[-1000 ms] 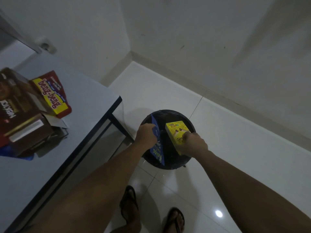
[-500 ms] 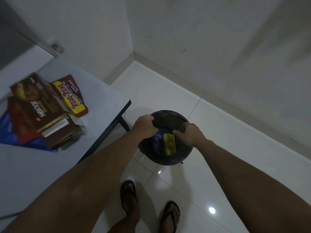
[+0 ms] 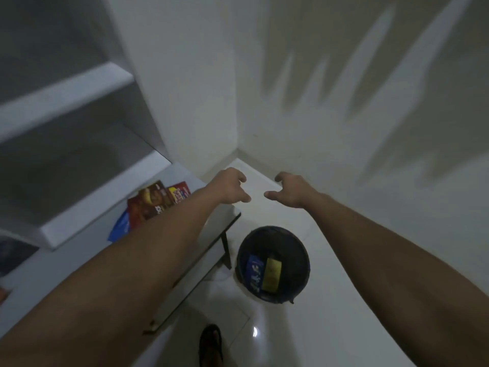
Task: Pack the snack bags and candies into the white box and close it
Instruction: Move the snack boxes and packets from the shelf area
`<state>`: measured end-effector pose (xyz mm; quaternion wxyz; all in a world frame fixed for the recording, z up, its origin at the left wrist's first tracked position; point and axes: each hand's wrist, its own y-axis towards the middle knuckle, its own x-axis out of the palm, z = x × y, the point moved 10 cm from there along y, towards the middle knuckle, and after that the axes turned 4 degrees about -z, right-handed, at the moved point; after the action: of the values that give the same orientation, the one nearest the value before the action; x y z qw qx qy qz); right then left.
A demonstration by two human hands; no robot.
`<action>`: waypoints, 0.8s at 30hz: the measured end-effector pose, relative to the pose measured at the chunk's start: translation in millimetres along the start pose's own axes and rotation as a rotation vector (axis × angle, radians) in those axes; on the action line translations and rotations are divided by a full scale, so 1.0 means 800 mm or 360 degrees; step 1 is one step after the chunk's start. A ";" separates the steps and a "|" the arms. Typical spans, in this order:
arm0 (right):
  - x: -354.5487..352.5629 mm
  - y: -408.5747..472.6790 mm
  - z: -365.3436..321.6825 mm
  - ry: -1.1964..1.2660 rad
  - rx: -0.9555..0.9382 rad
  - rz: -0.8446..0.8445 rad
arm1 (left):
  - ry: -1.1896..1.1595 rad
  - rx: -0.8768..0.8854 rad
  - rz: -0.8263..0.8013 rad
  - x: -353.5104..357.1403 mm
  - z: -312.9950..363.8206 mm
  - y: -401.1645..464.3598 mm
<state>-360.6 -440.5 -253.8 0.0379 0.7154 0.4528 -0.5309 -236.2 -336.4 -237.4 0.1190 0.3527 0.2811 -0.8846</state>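
While both the left hand and right hand hover empty with fingers loosely spread at frame centre, snack packs lie on the grey table at left; a black bin stands on white floor tiles.

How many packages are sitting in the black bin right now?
2. A blue package lies on the bin's left side and a yellow package right beside it, both inside the black bin. Others may be hidden beneath.

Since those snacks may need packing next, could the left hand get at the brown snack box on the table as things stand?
Probably yes: the left hand is empty and open above the table edge, and nothing lies between it and the brown snack box.
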 end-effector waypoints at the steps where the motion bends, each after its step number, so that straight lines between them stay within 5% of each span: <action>1: -0.008 0.000 -0.019 -0.0015 -0.0034 0.0005 | 0.0016 -0.0010 0.0040 -0.019 -0.005 -0.008; 11: 0.012 0.018 -0.194 -0.0114 -0.0359 -0.0119 | 0.0036 -0.0306 0.0304 -0.143 -0.129 -0.091; 24: 0.164 0.028 -0.297 -0.0250 -0.0603 -0.0362 | -0.0078 -0.0685 0.0286 -0.110 -0.300 -0.148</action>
<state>-169.8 -246.9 -264.1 0.1465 0.5963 0.6177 -0.4914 -87.3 -99.3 -269.8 0.2764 0.3212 0.4277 -0.7985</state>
